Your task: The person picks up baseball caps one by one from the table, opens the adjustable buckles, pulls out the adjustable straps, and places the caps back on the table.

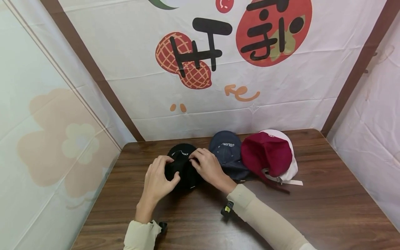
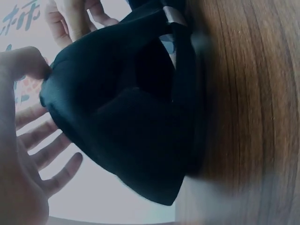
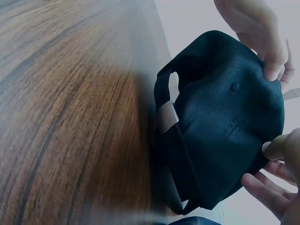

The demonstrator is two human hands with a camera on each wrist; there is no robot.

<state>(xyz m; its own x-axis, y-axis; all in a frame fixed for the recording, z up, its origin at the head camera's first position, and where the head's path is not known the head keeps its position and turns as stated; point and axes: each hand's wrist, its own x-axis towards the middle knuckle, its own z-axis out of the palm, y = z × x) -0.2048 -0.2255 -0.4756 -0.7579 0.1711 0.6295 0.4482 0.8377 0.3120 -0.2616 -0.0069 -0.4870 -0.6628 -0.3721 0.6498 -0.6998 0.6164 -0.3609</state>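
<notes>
A black baseball cap with white lettering lies on the table, its back strap and metal buckle toward me. My left hand holds the crown's left side; in the left wrist view its thumb is on the near face and the spread fingers are behind. The right hand pinches the crown's right side between thumb and fingers. From the right wrist, the crown fabric looks creased between both hands. The hands partly cover the cap in the head view.
Right of the black cap sits a dark blue cap. Beyond it a maroon cap overlaps a white cap, their straps trailing on the wooden table. A printed cloth wall rises behind the table's back edge.
</notes>
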